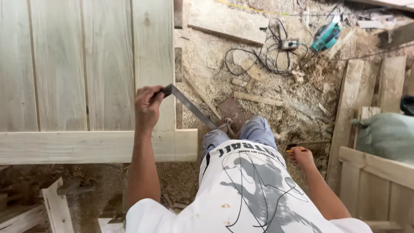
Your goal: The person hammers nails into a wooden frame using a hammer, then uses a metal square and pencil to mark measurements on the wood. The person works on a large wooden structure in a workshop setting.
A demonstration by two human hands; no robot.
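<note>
My left hand (147,107) grips one end of a metal try square (189,106) at the right edge of a pale wooden door panel (86,64). The square's blade slants down to the right, off the panel toward my knees. A cross rail (86,146) runs along the panel's near end. My right hand (300,156) hangs by my right side and holds a small pencil with an orange tip (296,150). I wear a white printed shirt and blue jeans.
Sawdust and wood offcuts cover the floor. A teal power tool (326,36) and a tangle of black cable with a socket (276,49) lie at the back. Planks (349,108) lean on the right beside a grey-green sack (386,133). A hammer (73,187) lies lower left.
</note>
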